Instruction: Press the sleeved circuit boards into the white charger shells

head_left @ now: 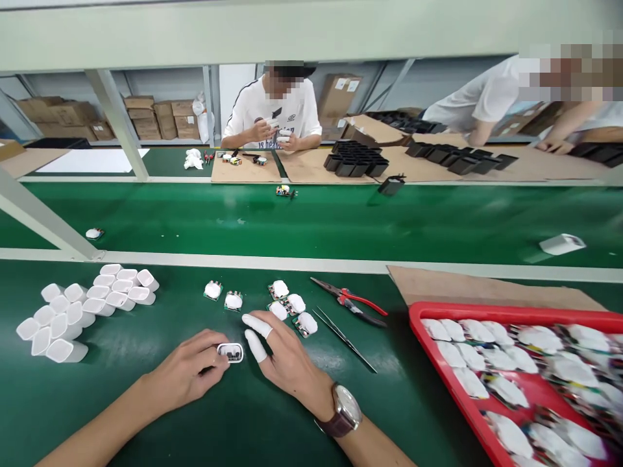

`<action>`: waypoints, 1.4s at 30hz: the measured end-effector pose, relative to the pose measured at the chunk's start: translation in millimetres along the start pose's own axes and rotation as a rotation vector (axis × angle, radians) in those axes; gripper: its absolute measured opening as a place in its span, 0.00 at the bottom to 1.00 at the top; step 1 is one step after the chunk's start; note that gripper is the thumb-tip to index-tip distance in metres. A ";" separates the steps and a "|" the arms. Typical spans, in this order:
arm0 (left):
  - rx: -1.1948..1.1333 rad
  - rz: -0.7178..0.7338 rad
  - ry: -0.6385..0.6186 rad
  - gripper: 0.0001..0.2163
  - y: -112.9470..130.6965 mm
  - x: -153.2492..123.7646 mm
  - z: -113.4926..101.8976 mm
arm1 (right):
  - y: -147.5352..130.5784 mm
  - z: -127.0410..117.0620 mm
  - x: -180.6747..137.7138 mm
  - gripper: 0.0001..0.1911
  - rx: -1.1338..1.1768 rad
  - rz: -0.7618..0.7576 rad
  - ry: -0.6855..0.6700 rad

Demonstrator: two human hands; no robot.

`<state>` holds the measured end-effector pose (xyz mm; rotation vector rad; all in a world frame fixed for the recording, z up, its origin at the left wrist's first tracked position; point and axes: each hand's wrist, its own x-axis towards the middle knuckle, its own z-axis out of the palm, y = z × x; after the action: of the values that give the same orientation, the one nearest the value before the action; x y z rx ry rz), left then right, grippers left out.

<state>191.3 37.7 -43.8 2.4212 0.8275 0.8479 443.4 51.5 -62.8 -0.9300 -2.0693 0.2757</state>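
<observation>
My left hand [187, 368] pinches a small white plastic housing [233, 360] between thumb and fingers. Its open end faces up, and dark parts show inside. Just to the right of it, my right hand [292, 363] is held with fingers apart and nothing in them. White finger cots cover two of its fingertips, and a watch [346, 405] is on that wrist. Beyond my hands lie small circuit boards topped with white material, one board [213, 290] at the left, another board [233, 301] beside it, and a cluster of boards [295, 303] near my right fingers.
Several white housings [100, 292] stand at left. Red-handled pliers [348, 299] and tweezers [345, 340] lie right of the boards. A red tray [450, 392] full of boards fills the right. Across the green conveyor [331, 224], a person [272, 110] handles white parts near black housings [355, 159].
</observation>
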 end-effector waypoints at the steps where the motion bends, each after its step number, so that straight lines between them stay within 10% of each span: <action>1: 0.000 -0.015 -0.047 0.07 3.6 3.7 -2.8 | 1.2 -0.8 1.6 0.25 -0.033 0.004 0.016; 5: 0.004 -0.060 -0.141 0.07 -9.1 38.6 -33.5 | 7.5 0.1 11.2 0.28 -0.208 0.003 -0.058; 14: 0.482 -0.563 0.021 0.10 -144.1 156.6 -133.3 | 10.2 41.3 21.2 0.16 -0.480 -0.052 -0.247; 24: 0.610 -0.571 -0.040 0.23 -96.2 52.9 -174.0 | 1.2 20.0 15.6 0.11 -0.423 0.027 -0.225; 31: 0.624 -0.478 -0.005 0.17 -90.5 32.5 -144.9 | -0.2 29.8 18.7 0.05 -0.442 0.061 -0.274; 39: 0.108 -0.167 -0.154 0.02 -22.6 25.4 -46.2 | -6.8 16.7 15.8 0.09 -0.374 0.047 -0.280; 42: -0.008 -0.236 -0.036 0.26 -27.9 11.1 -28.7 | -3.7 16.1 14.9 0.10 -0.318 0.036 -0.260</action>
<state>168.2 71.1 -34.8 2.2675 1.0673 0.7132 423.5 61.4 -62.1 -1.1736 -2.3833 0.0891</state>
